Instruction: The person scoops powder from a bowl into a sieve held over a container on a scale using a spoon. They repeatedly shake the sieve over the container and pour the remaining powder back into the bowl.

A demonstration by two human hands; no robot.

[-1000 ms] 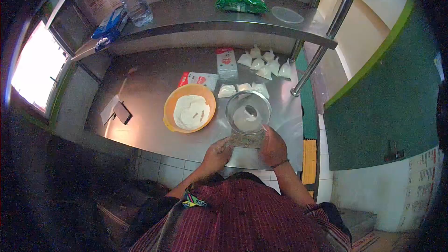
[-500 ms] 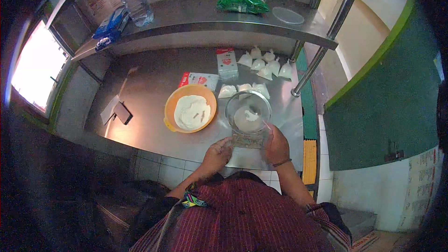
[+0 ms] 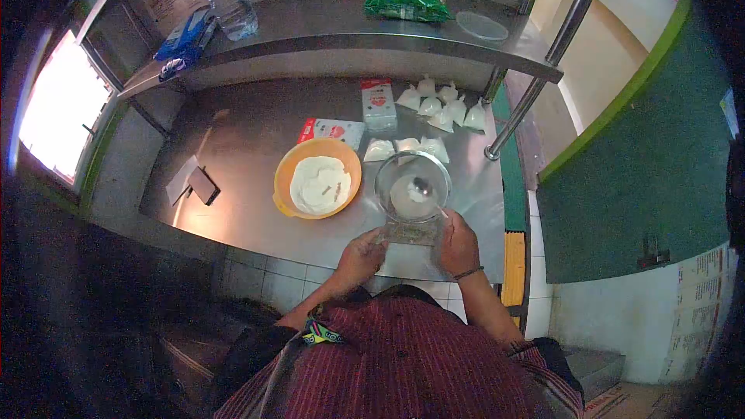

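My right hand (image 3: 459, 243) is closed on the handle of a metal spoon (image 3: 421, 185), whose shiny head is inside a round see-through bowl (image 3: 379, 200). White powder (image 3: 411, 195) lies in the bowl, by the spoon's head. Close to the near left side of the bowl, my left hand (image 3: 362, 254) has its fingers pressed together; whatever they pinch is too blurred to name. Between both hands, just below the bowl, is a flat greyish thing (image 3: 412, 233) that I cannot identify. An orange basin (image 3: 280, 200) of white powder stands left of the bowl.
Several small tied bags of white powder (image 3: 441, 109) sit behind the bowl, with more bags (image 3: 407, 147) touching its far side. Two white-and-red packets (image 3: 379, 105) lie nearby. A dark phone-like object (image 3: 204, 185) rests at left. Overhead runs a metal shelf (image 3: 326, 25); a post stands right.
The spoon's head has turned within the bowl: white powder showed on it before, and now shiny metal shows. My left hand has shifted very slightly; the basin and bags stay put.
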